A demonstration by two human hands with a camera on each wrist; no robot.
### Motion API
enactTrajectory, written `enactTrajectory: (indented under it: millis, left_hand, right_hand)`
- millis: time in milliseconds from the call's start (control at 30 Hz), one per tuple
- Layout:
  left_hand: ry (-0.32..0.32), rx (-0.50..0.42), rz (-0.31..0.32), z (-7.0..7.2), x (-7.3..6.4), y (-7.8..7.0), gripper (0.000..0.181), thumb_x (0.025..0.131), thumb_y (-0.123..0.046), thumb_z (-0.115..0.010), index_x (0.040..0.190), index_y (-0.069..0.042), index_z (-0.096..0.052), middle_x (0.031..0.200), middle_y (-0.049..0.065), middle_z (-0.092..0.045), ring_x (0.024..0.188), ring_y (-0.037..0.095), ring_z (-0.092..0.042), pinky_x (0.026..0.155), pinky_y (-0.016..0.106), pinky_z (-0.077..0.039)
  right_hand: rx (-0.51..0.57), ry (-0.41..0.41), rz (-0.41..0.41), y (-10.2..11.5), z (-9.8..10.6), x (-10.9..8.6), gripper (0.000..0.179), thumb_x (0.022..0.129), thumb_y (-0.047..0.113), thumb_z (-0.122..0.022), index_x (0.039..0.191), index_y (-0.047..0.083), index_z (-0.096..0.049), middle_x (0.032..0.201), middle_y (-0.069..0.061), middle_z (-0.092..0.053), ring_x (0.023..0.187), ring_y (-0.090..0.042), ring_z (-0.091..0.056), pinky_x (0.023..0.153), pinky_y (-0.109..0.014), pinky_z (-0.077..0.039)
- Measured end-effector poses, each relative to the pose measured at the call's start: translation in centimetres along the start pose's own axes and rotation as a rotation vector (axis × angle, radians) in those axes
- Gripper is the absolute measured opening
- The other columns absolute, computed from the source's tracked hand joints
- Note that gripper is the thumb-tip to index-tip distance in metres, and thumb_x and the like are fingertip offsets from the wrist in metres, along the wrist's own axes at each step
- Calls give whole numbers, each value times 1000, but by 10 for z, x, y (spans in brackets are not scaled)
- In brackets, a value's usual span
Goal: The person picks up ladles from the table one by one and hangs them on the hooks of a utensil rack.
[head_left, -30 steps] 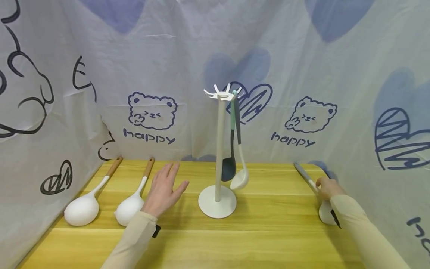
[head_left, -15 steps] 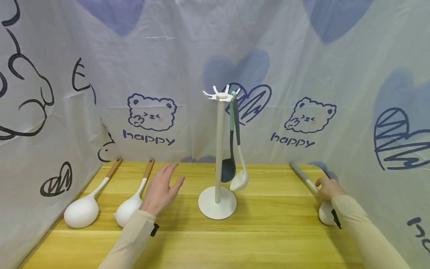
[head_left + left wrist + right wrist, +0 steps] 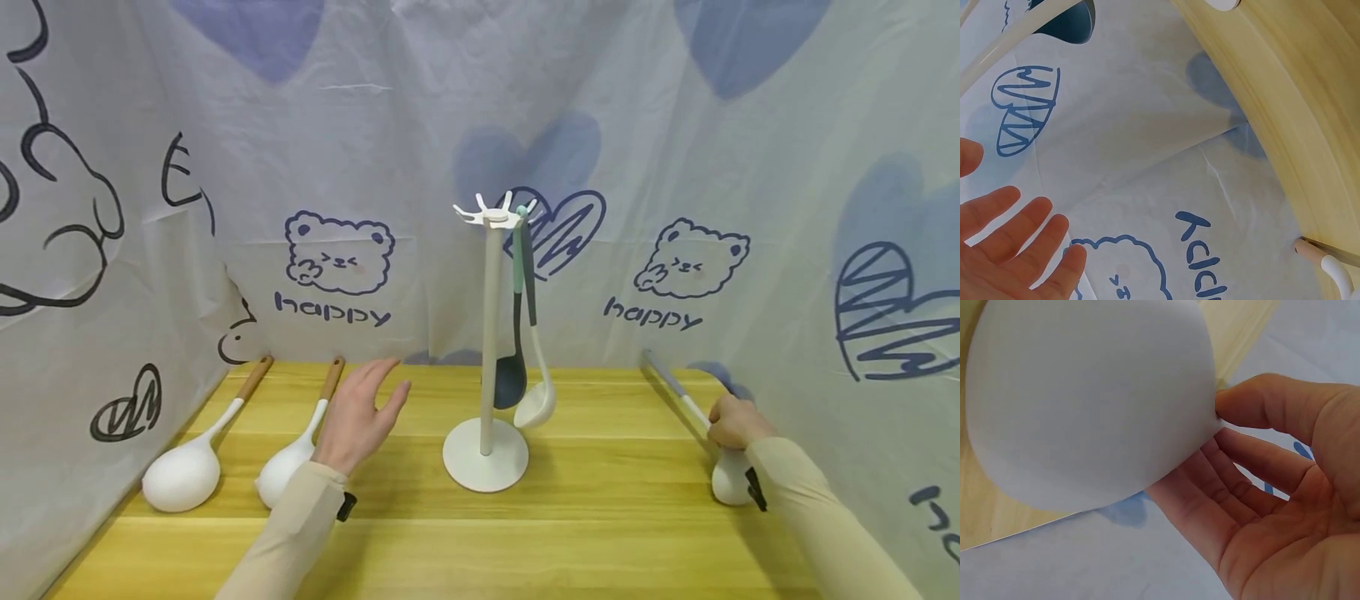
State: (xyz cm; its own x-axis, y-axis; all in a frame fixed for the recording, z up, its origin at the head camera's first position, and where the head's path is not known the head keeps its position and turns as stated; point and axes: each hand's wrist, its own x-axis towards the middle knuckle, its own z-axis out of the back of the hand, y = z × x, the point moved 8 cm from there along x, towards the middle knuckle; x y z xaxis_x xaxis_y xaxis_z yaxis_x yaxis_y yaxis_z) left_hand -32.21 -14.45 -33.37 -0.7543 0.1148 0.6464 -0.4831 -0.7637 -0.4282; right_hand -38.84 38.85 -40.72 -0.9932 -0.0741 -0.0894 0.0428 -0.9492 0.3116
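My right hand [image 3: 738, 423] pinches a white ladle [image 3: 729, 479] with a grey handle near the table's right side. In the right wrist view, thumb and fingers meet at the edge of its white bowl [image 3: 1091, 400], where the neck is hidden. The grey handle points away toward the back wall. My left hand [image 3: 356, 421] hovers with fingers loosely extended and nothing in it, just right of a white ladle [image 3: 288, 468] with a wooden handle. Between the hands stands a white utensil rack [image 3: 486, 471], from which a green-handled black ladle [image 3: 510, 383] and a grey-handled white ladle [image 3: 534, 406] hang.
Another wooden-handled white ladle [image 3: 180, 475] lies at the far left of the wooden table [image 3: 570, 550]. Printed cloth [image 3: 465, 100] encloses the table at the back and both sides. Several prongs at the rack's top [image 3: 495, 215] carry nothing.
The far tip of the grey handle has swung left and slightly up, with the right hand staying on the ladle's neck. My left hand has drifted slightly left, its fingers a little more bent.
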Motion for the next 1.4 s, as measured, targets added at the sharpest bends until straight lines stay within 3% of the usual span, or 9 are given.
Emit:
enactTrajectory:
  millis: [133, 300, 433, 567, 733, 1000, 1200, 1400]
  left_hand:
    - [-4, -10, -4, 1, 1, -1, 40, 96, -28, -64, 129, -5, -61, 129, 15, -64, 120, 33, -58, 103, 49, -49]
    - [-20, -24, -33, 2, 1, -3, 37, 95, -26, -65, 125, -4, -63, 126, 15, -66, 117, 33, -60, 101, 48, -50]
    - [-36, -25, -63, 4, 3, -6, 34, 94, -24, -66, 122, -3, -65, 122, 15, -67, 115, 32, -62, 99, 47, -52]
    - [-48, -22, -85, 6, 5, -8, 32, 94, -22, -67, 119, -3, -67, 119, 15, -69, 112, 32, -63, 98, 47, -52]
    - [-19, -27, -72, 4, 8, -9, 32, 95, -23, -65, 121, -4, -66, 121, 14, -68, 114, 32, -62, 99, 48, -51]
    - [-38, -55, -92, 8, 18, -15, 30, 95, -21, -65, 120, -5, -66, 120, 14, -69, 114, 30, -62, 101, 46, -50]
    - [-40, -79, -87, 10, 23, -16, 33, 96, -22, -63, 124, -5, -64, 123, 14, -68, 116, 30, -62, 102, 46, -50]
    - [-108, -107, -143, 18, 29, -21, 30, 95, -18, -64, 123, -6, -65, 119, 11, -70, 104, 26, -67, 89, 40, -57]
  right_hand:
    - [63, -11, 13, 3, 2, -2, 17, 71, 3, -59, 56, 10, -54, 52, 4, -46, 52, -14, -42, 48, -24, -34]
    - [106, 1, -5, 2, 4, -2, 8, 76, 6, -61, 73, 0, -66, 61, -1, -59, 56, -15, -53, 50, -26, -46]
    - [151, -1, -21, 1, 6, -2, 16, 76, 6, -62, 85, -7, -66, 69, -7, -62, 63, -18, -58, 54, -30, -54]
    - [192, -14, -18, 2, 8, -2, 22, 76, 5, -62, 91, -12, -62, 75, -11, -63, 66, -19, -60, 55, -30, -55]
    - [218, -35, -37, 6, 11, -2, 21, 78, 6, -64, 91, -9, -59, 77, -12, -61, 68, -20, -58, 55, -29, -53]
    - [243, -74, 8, 26, 16, -2, 33, 77, 6, -67, 103, -12, -57, 86, -13, -61, 76, -21, -59, 60, -29, -56]
    - [224, -121, 59, 45, 17, 0, 30, 78, 8, -68, 102, -8, -58, 84, -11, -61, 75, -20, -58, 61, -28, -52]
    - [204, -219, 78, 61, 24, -2, 24, 79, 10, -68, 96, -2, -58, 82, -9, -59, 72, -20, -55, 59, -28, -48]
